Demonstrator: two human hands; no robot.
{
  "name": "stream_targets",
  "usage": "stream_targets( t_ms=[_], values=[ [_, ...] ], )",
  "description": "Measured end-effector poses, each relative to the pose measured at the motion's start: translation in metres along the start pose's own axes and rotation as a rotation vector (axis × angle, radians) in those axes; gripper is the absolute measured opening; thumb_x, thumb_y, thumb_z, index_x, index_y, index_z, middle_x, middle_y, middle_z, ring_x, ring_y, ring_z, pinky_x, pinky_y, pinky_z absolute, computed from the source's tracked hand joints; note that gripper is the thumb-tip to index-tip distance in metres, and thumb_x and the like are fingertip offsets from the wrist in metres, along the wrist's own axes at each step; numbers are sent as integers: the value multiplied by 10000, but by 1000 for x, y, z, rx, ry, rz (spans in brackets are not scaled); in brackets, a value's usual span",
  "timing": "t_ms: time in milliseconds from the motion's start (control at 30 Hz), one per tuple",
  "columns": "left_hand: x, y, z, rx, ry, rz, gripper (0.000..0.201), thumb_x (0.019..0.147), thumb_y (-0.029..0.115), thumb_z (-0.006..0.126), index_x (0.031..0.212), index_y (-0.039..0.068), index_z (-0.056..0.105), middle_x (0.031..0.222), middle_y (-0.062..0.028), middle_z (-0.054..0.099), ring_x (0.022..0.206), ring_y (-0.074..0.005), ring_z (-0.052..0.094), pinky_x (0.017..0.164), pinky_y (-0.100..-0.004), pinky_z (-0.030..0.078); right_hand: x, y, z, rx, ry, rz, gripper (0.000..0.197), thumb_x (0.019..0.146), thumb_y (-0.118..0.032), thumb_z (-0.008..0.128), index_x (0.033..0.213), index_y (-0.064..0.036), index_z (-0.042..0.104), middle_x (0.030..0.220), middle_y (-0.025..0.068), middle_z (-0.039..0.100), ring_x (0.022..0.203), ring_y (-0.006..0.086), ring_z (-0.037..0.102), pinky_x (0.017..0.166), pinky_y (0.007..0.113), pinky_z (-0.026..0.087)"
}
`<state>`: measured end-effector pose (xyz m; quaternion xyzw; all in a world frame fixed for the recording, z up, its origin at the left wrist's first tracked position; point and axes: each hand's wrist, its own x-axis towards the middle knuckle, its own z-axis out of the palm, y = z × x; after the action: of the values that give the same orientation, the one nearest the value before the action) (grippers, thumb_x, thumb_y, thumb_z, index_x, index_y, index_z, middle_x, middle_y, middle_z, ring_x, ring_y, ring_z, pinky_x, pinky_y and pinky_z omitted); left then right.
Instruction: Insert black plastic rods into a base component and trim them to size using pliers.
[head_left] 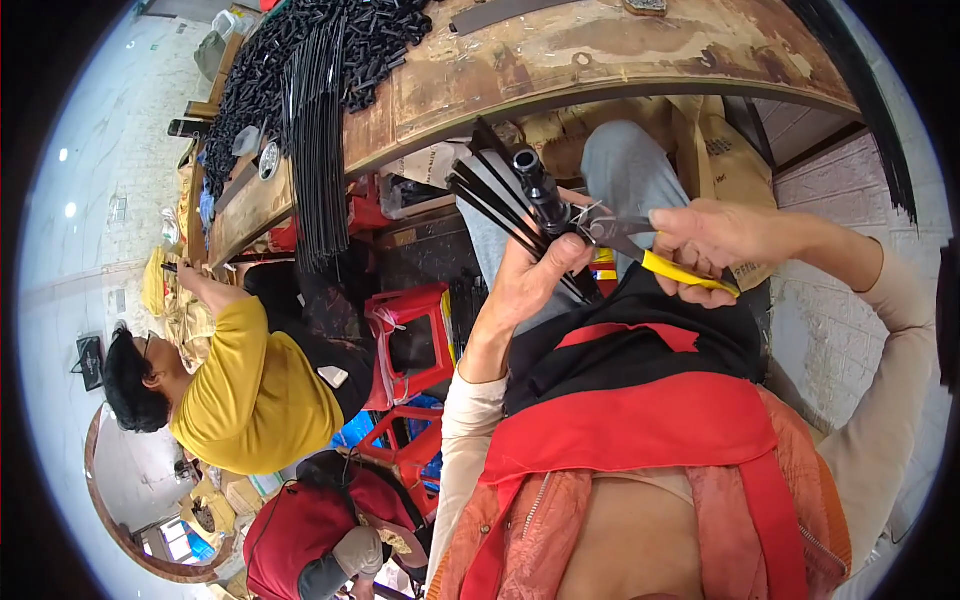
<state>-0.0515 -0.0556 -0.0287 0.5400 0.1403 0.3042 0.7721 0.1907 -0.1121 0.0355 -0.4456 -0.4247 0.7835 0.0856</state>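
Note:
My left hand (540, 282) is closed round a bundle of thin black rods (488, 195) and a black hollow tube-like part (540, 188), whose open end points up and away. Thumb and fingers press together near its lower end. In my right hand (715, 240) is a pair of pliers (690, 274) with yellow grips and a dark metal head. The head touches or nearly touches the base of the black part, where thin silvery wire ends stick out. Whether the jaws grip a wire is too small to tell. Both hands are above my lap.
Ahead stands a worn wooden workbench (430, 100) with a heap of small black parts (270, 75) and long black rods (318, 150) hanging over its edge. Red plastic stools (440, 345) stand left. A person in yellow (260, 390) works there, and another in dark red (300, 535) sits nearer.

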Motion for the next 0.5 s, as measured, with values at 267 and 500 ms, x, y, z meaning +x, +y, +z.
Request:
stream_targets(
  t_ms=[267, 500],
  values=[
    [4, -9, 5, 63, 83, 64, 357, 950, 344, 600, 972, 24, 445, 664, -2, 392, 583, -103, 337, 546, -265, 287, -5, 18, 3, -201, 238, -237, 715, 940, -658, 382, 843, 15, 602, 576, 54, 514, 449, 101, 483, 425, 233, 363],
    [12, -7, 6, 88, 71, 29, 255, 970, 263, 588, 946, 38, 469, 675, 12, 430, 601, -85, 375, 554, -250, 325, -30, -10, 2, -181, 261, -56, 627, 995, -547, 359, 781, 7, 561, 572, 43, 516, 466, 103, 504, 429, 245, 376]
  ],
)
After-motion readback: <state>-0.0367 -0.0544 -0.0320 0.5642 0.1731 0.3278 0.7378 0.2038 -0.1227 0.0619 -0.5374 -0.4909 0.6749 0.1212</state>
